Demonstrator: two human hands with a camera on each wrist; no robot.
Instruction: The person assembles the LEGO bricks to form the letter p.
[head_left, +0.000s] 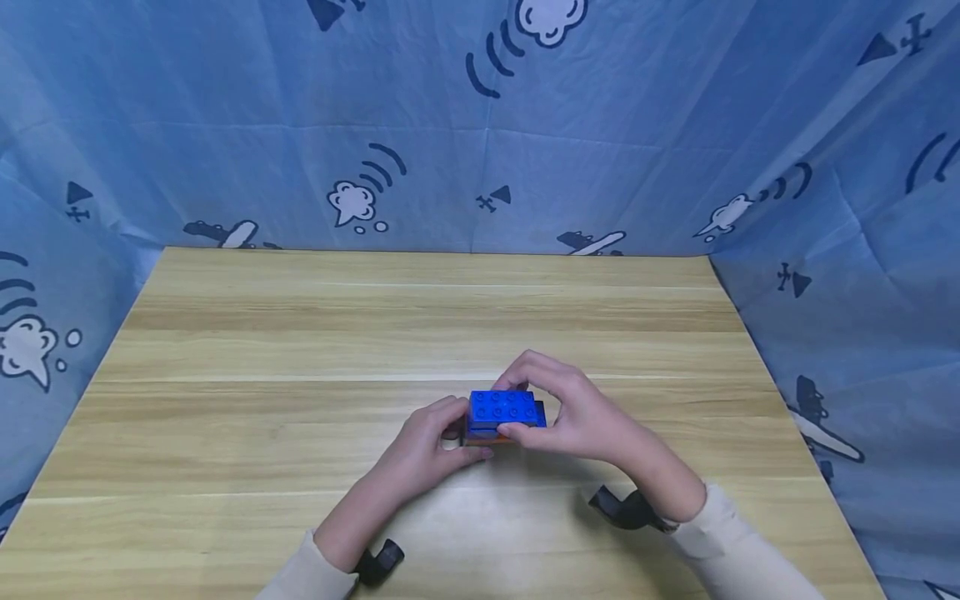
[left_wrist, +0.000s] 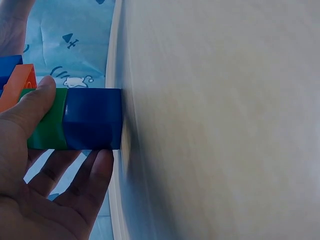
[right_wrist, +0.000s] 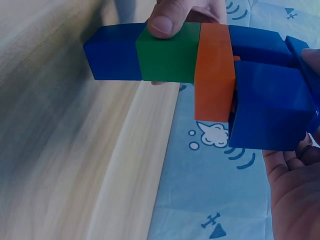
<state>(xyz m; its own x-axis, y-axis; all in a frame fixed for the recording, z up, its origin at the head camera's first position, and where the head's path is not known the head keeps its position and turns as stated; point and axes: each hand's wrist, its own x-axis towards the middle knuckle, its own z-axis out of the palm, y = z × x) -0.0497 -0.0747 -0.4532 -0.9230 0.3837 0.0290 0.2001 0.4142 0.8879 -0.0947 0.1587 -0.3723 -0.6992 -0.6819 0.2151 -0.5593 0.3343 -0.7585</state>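
Note:
A stack of toy building bricks stands on the table between both hands. From the bottom, the right wrist view shows a blue brick (right_wrist: 114, 54), a green brick (right_wrist: 169, 57), a wider orange brick (right_wrist: 214, 75) and two blue bricks, one nearer (right_wrist: 272, 105) and one behind (right_wrist: 260, 44). A blue brick with studs (head_left: 501, 406) lies on top; whether it is fully seated I cannot tell. My left hand (head_left: 429, 442) grips the stack low, its thumb on the green brick. My right hand (head_left: 581, 415) holds the top blue brick between thumb and fingers.
The wooden table (head_left: 300, 333) stretches around the hands. A blue patterned curtain (head_left: 420, 100) hangs behind it and at both sides. Dark wrist-camera mounts sit under the left wrist (head_left: 381, 562) and the right wrist (head_left: 628, 510).

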